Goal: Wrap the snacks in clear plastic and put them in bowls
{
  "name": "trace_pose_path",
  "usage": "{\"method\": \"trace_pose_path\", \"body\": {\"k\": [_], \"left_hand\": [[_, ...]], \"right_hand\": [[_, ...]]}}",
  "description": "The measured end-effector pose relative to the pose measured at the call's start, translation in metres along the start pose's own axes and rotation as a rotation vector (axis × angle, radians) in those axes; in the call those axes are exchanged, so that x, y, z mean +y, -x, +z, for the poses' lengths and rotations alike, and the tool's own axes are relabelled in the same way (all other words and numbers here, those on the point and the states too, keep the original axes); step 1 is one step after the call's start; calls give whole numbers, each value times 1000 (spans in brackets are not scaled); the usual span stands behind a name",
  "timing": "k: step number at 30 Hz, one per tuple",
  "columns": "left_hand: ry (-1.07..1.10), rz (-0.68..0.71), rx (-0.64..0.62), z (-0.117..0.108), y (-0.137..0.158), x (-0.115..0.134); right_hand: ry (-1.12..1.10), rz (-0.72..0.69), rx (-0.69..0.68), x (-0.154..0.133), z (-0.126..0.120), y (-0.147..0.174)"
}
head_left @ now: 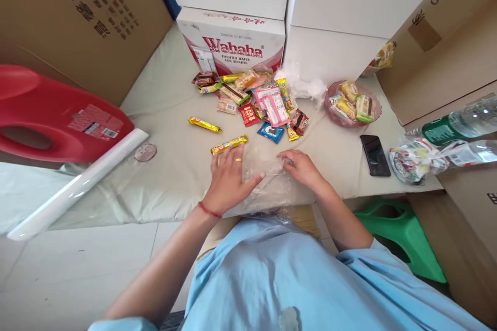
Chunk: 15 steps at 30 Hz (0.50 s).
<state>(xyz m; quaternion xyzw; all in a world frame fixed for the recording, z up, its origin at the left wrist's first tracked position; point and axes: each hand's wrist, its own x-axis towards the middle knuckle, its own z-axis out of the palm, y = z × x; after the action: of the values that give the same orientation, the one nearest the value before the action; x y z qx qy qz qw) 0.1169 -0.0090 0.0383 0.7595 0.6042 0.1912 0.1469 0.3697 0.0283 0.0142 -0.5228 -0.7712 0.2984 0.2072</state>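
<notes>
My left hand (228,178) is spread open, palm down, thumb out to the side. Its fingertips touch or lie just short of a yellow-wrapped snack bar (229,145); I cannot tell which. A clear plastic bag (267,181) lies between my hands and hangs over the table's front edge. My right hand (301,166) has its fingers curled on the upper right edge of that bag. Beyond them, a second yellow-wrapped bar (204,124) lies alone. A heap of wrapped snacks (248,94) includes a pink packet (273,106) and a blue packet (271,132).
At the right stand a pink glass bowl (353,119) of snacks, a phone (375,155) and plastic bottles (462,124). A Wahaha carton (233,44) backs the heap. A red jug (58,119) and a white roll (81,183) are at left. A green stool (404,238) is below.
</notes>
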Motion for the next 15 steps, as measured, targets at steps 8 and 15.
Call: {"method": "trace_pose_path", "body": {"k": [8, 15], "left_hand": [[482, -293, 140, 38, -41, -27], [231, -214, 596, 42, -15, -19]], "right_hand": [[-417, 286, 232, 44, -16, 20], [-324, 341, 365, 64, -20, 15]]}}
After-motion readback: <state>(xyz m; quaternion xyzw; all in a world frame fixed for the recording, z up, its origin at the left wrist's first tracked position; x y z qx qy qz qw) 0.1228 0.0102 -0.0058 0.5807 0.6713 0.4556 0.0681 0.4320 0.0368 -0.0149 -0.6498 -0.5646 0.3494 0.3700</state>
